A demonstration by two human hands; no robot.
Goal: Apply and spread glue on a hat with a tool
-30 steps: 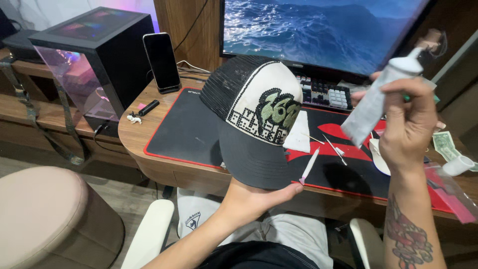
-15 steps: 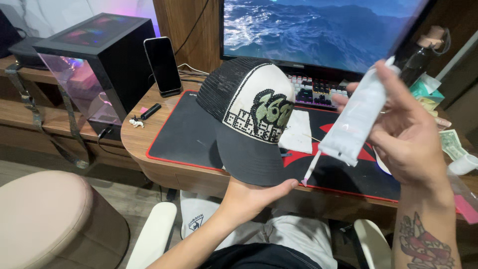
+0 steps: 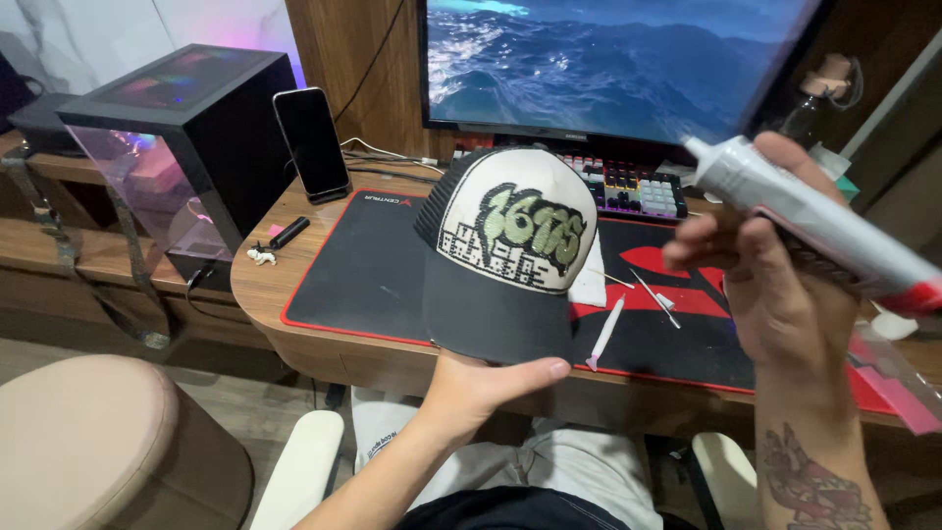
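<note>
Left hand (image 3: 486, 383) grips cap (image 3: 510, 255) brim from below | right hand (image 3: 775, 285) clutches grey tube (image 3: 814, 221), tilted above cap's right

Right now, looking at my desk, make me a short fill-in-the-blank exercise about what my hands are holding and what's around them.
1. The left hand holds a cap by its ____.
2. The right hand grips a white ____ with a red end.
3. A phone stands propped upright on the ____ desk.
4. Behind the cap, a keyboard sits below the ____.

Missing words: brim; tube; wooden; monitor
</note>
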